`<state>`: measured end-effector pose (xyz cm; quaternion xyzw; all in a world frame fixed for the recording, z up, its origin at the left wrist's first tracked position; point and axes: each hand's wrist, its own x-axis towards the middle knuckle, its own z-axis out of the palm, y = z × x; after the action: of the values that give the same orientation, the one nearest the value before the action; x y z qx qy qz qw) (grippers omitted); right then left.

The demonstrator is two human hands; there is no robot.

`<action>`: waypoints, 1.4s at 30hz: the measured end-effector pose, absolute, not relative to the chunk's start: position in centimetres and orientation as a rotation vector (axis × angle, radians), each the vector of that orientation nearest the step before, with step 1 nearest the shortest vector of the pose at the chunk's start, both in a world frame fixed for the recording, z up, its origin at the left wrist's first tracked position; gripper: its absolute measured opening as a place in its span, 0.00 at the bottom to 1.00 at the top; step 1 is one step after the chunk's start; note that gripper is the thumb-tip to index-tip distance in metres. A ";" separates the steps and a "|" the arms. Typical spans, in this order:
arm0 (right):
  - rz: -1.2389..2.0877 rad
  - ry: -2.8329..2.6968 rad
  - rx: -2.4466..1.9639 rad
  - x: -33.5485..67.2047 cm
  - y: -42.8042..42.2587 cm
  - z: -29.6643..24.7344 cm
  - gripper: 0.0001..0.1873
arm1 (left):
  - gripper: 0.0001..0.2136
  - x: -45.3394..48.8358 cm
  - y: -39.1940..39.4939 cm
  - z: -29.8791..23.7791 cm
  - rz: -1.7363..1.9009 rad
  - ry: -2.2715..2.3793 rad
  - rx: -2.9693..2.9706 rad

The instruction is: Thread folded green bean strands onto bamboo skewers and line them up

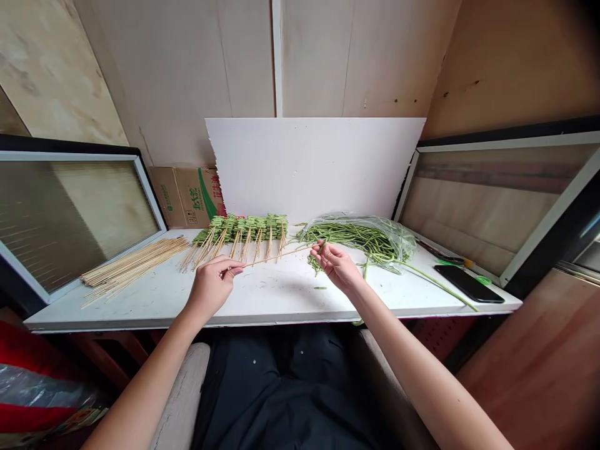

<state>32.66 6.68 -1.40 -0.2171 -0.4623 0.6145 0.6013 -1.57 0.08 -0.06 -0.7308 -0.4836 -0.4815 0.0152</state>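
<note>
My left hand (212, 286) is closed around one end of a thin bamboo skewer (281, 255), which slants slightly up to the right in front of me. At its other end, my right hand (340, 267) pinches a short piece of green bean (322, 246) at the skewer's tip; whether the tip has pierced it I cannot tell. Behind the skewer stands a row of finished bean skewers (255, 228), their sticks pointing toward me. Cut bean pieces (315, 265) lie beside my right hand. Further back, long green beans (360, 237) spill from a clear plastic bag (402, 236).
Loose bamboo skewers (135, 264) are heaped at the left of the white table (267, 306). A black phone (469, 284) lies near the right edge, with a dark-bladed tool (440, 253) behind it. A cardboard box (185, 195) and a white board (314, 165) stand at the back.
</note>
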 end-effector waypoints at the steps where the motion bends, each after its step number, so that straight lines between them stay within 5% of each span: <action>1: 1.432 -1.081 -0.494 32.6 6.7 -1.4 0.19 | 0.09 -1.5 0.1 -0.1 -1.500 -1.507 -2.269; 42: 1.169 -1.253 -0.651 32.4 5.4 -0.6 0.21 | 0.13 -1.5 -0.9 0.6 -1.424 -1.440 -2.207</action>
<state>32.38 5.41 -0.62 -0.2818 -0.5423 0.5062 0.6085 -1.46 -0.86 0.58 -0.7348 -0.4795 -0.4742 0.0729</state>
